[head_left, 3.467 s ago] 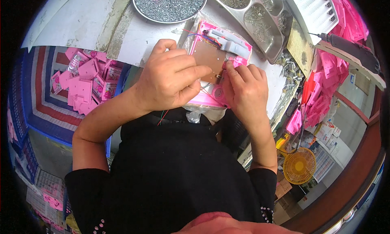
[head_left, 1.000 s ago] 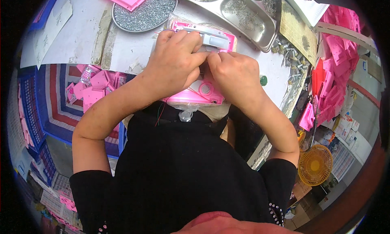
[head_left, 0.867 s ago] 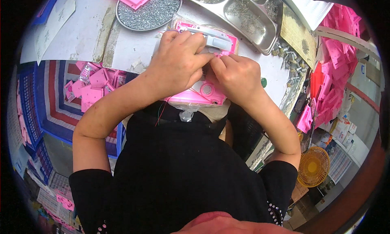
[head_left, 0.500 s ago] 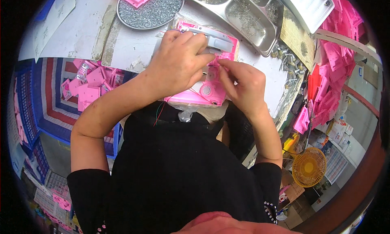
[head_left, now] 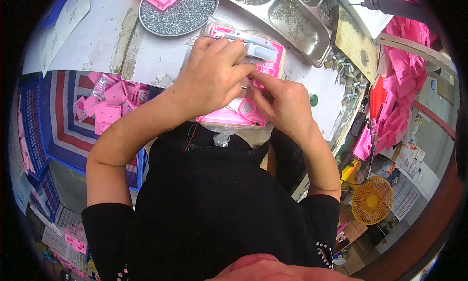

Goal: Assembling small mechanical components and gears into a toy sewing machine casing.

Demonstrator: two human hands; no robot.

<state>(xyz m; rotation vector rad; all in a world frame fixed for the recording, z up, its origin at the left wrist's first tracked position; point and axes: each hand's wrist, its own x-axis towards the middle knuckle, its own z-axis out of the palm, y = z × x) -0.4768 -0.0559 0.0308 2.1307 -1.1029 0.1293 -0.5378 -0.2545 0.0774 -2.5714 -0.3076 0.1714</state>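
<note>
I located the pink casing [head_left: 222, 116] at the near edge of the bench [head_left: 100, 51], whose surface extended leftward. The left hand [head_left: 212, 69] curled over it; the right hand [head_left: 287, 103] had thumb and forefinger slightly parted. I could not tell whether either gripped anything. Beyond, a round tray [head_left: 168, 35] and a compartmented tray [head_left: 258, 10] contained small metal pieces.

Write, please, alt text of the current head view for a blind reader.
The left hand and right hand are close together over a pink case at a white table. Beyond it are a round tray of screws and a divided metal tray of small parts; pink pieces lie in a blue crate at left.
</note>
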